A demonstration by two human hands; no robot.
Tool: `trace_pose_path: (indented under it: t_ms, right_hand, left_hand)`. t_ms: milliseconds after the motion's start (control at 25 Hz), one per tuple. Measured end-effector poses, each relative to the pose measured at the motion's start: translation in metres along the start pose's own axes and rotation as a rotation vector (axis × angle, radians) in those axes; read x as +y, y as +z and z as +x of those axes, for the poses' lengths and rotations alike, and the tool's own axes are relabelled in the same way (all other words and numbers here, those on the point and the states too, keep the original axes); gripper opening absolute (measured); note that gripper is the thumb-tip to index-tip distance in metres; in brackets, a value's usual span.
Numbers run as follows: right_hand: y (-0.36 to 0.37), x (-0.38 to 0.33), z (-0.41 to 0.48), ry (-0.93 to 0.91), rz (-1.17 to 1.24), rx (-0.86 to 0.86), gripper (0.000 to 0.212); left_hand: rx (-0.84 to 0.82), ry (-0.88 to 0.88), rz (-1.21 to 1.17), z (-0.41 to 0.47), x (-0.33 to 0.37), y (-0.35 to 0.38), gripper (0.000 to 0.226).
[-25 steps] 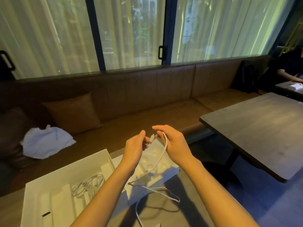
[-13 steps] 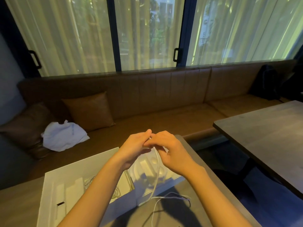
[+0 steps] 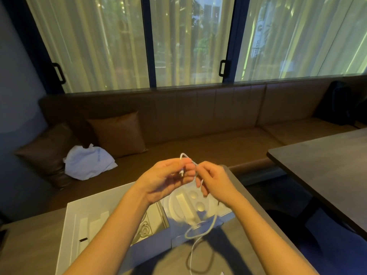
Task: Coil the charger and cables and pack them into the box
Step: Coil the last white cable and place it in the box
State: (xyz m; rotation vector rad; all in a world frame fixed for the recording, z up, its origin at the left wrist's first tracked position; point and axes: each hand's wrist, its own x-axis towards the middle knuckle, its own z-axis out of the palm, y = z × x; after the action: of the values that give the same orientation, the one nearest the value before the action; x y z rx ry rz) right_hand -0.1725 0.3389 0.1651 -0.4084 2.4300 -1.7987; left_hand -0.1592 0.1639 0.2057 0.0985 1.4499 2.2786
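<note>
Above the white box (image 3: 90,208), the left hand (image 3: 164,180) pinches the white cable (image 3: 183,154) at its plug, and the right hand (image 3: 215,184) grips it just beside.

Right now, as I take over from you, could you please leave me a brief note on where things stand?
Left hand grips the plug end of the white cable; right hand pinches it just beside, with one small loop formed.
The rest trails uncoiled over the open box onto the table.
Done: one coiled cable lies in the box.
Left: finish coiling this one and pack it. No charger is visible.
</note>
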Motion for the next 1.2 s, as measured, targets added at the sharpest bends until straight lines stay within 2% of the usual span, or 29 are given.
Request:
trace_pose_path:
  t_ms: [80, 200, 280, 320, 360, 400, 480, 600, 680, 720, 800, 920, 1080, 1160, 1200]
  right_hand:
    - [0.019, 0.006, -0.008, 0.143, -0.105, -0.199, 0.020]
    - [0.020, -0.004, -0.020, 0.290, -0.207, -0.461, 0.025]
    - [0.009, -0.018, -0.021, 0.327, -0.185, -0.546, 0.029]
    - [0.004, -0.024, -0.020, 0.346, -0.190, -0.576, 0.033]
    - [-0.001, -0.030, -0.020, 0.367, -0.219, -0.594, 0.036]
    - [-0.005, -0.034, -0.020, 0.387, -0.260, -0.582, 0.038]
    - [-0.012, -0.041, -0.020, 0.405, -0.347, -0.459, 0.032]
    - [-0.026, -0.054, -0.018, 0.296, -0.654, -0.208, 0.017]
    - [-0.036, -0.063, -0.010, 0.141, -0.920, -0.127, 0.017]
    - [-0.040, -0.067, -0.007, 0.078, -1.021, -0.124, 0.018]
    - [-0.045, -0.074, -0.002, -0.007, -1.113, -0.137, 0.019]
    - [-0.047, -0.076, 0.004, -0.098, -1.126, -0.152, 0.017]
    - [-0.038, -0.066, 0.013, -0.132, -1.244, -0.221, 0.018]
    - [-0.027, -0.061, 0.010, -0.183, -1.248, -0.262, 0.017]
    - [-0.020, -0.061, 0.007, -0.181, -1.238, -0.274, 0.018]
  left_hand:
    - [0.097, 0.119, -0.092, 0.009, -0.005, 0.005, 0.012]
    - [0.256, 0.309, -0.003, 0.021, -0.012, 0.006, 0.015]
    - [0.340, 0.381, 0.087, 0.024, -0.019, 0.002, 0.025]
    - [0.385, 0.416, 0.186, 0.025, -0.023, 0.000, 0.030]
    - [0.421, 0.492, 0.385, 0.025, -0.027, -0.003, 0.032]
    - [0.447, 0.585, 0.668, 0.026, -0.030, -0.005, 0.033]
    - [0.356, 0.727, 1.081, 0.028, -0.038, -0.021, 0.035]
    - [0.151, 0.630, 1.351, 0.025, -0.040, -0.038, 0.024]
    - [0.014, 0.503, 1.565, 0.023, -0.039, -0.039, 0.020]
    - [-0.055, 0.399, 1.546, 0.020, -0.038, -0.034, 0.025]
    - [-0.180, 0.192, 1.359, 0.013, -0.036, -0.027, 0.029]
    - [-0.355, 0.045, 1.089, 0.006, -0.029, -0.024, 0.021]
    - [-0.541, -0.066, 0.573, -0.005, -0.018, -0.017, 0.019]
    - [-0.529, -0.043, 0.205, -0.010, -0.016, -0.010, 0.016]
    - [-0.478, -0.037, -0.021, -0.011, -0.015, -0.004, 0.023]
